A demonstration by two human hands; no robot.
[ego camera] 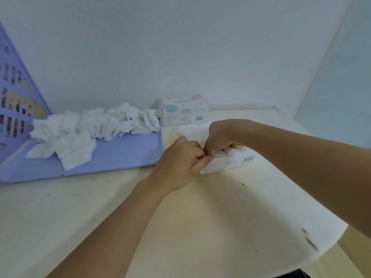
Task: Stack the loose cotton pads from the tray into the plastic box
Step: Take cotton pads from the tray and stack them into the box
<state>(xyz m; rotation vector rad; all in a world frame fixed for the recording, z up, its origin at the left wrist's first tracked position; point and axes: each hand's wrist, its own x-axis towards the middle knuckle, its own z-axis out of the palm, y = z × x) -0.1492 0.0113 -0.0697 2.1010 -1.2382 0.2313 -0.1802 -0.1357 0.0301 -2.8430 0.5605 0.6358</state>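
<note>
While both hands meet over it, the clear rectangular plastic box with a barcode label (226,162) lies on the cream table (200,217), just right of the tray and in front of a second box. White cotton shows inside it under the fingers; how full it is cannot be told. The left hand (180,159) has its fingers curled, thumb and forefinger pinching at the box's upper edge or at a pad there; which of the two cannot be made out. The right hand (220,135) comes down from above, fingers curled into the box opening, seemingly on white pad material, grip partly hidden. The two hands touch at the fingertips.

Loose white square cotton pads (84,129) sit heaped along the far side of the flat lilac plastic tray (120,155), a few spread flat toward its left front. A second clear box with a printed label, pink and blue shapes (183,113), stands upright against the pale wall (180,47), just beside the tray's far right corner. A lilac slotted plastic basket (14,97) leans at the left edge.
</note>
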